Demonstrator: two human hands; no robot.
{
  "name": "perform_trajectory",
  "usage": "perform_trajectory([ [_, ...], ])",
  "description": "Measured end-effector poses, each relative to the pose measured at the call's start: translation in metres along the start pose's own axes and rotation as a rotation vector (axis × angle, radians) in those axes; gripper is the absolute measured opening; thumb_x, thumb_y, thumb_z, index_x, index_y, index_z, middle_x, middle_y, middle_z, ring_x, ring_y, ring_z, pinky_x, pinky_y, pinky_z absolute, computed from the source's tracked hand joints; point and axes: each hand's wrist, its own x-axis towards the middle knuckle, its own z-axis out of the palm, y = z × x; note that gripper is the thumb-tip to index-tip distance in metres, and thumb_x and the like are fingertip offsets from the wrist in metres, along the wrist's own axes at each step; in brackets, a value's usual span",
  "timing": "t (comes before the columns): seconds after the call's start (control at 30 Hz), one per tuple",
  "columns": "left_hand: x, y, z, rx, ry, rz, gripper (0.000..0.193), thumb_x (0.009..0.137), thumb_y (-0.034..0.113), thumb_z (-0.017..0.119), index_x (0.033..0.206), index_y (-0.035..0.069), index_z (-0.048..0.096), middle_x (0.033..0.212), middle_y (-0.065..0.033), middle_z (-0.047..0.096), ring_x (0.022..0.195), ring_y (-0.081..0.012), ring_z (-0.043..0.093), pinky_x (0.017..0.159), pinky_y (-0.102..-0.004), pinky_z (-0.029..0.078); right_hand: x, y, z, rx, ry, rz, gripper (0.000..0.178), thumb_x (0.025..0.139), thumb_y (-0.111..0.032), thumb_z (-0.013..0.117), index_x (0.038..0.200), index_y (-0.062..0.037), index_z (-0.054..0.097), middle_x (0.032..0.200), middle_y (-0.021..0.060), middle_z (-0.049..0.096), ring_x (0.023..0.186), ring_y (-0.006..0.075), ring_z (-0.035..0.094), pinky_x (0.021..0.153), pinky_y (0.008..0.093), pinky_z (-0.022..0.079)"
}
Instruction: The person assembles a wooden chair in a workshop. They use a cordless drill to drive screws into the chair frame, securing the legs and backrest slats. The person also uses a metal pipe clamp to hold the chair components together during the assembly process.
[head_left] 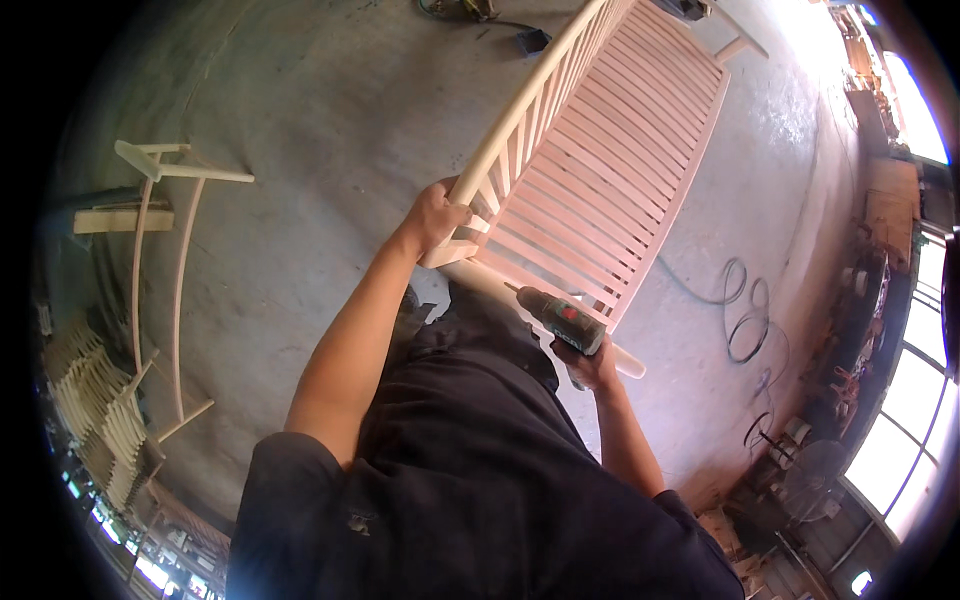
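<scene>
A pale slatted wooden bench (620,150) stretches away in front of me, its slatted backrest on the left. My left hand (440,214) is closed round the near end of the backrest's top rail. In my right hand (592,364) is a dark green cordless drill (566,318), gripped by its handle. The drill's bit points left, over the near armrest (490,283); whether it touches the wood I cannot tell. The armrest's rounded end shows just right of my right hand.
A wooden frame with long legs (180,240) stands at the left, with several stacked pale wooden parts (100,420) below it. A dark hose (742,310) lies coiled on the concrete floor at the right. Boards (892,205) and clutter line the wall beneath the windows.
</scene>
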Motion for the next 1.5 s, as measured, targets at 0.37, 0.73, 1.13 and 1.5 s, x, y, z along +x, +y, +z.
perform_trajectory([
  [0.37,0.010,-0.013,-0.012,0.313,-0.084,0.182,0.035,0.080,0.016,0.068,0.111,-0.001,0.064,0.097,-0.0117,0.070,0.085,-0.0200,0.068,0.077,-0.0370,0.056,-0.027,0.002,0.049,-0.024,0.191,0.081,0.028,0.079,-0.009,0.074,0.106,-0.0036,0.071,0.096,0.0055,0.073,0.088,0.0131,0.067,0.081,0.0308,0.053],
  [0.73,0.010,0.015,-0.138,0.211,-0.623,-0.078,0.072,0.097,0.044,0.060,0.148,-0.003,0.039,0.124,-0.0205,0.066,0.113,-0.0303,0.064,0.096,-0.0405,0.049,-0.045,-0.073,0.201,-0.299,0.279,0.365,0.029,0.073,-0.013,0.075,0.102,-0.0077,0.074,0.090,0.0132,0.075,0.088,0.0249,0.074,0.078,0.0359,0.055],
  [1.13,0.069,-0.035,-0.385,0.766,-0.239,-0.288,0.048,0.089,0.038,0.067,0.121,0.001,0.065,0.116,-0.0179,0.070,0.111,-0.0327,0.066,0.094,-0.0421,0.051,0.005,-0.081,0.386,-0.355,0.234,0.881,0.044,0.075,-0.037,0.073,0.098,0.0002,0.074,0.092,0.0223,0.073,0.093,0.0371,0.072,0.079,0.0440,0.055],
  [1.5,0.248,-0.021,-0.452,0.841,-0.212,-0.278,0.037,0.089,0.031,0.069,0.113,0.003,0.070,0.110,-0.0175,0.072,0.103,-0.0321,0.068,0.089,-0.0417,0.052,0.147,-0.040,0.419,-0.244,0.280,0.993,0.046,0.077,-0.038,0.071,0.100,0.0018,0.072,0.094,0.0247,0.073,0.095,0.0405,0.071,0.079,0.0461,0.054],
])
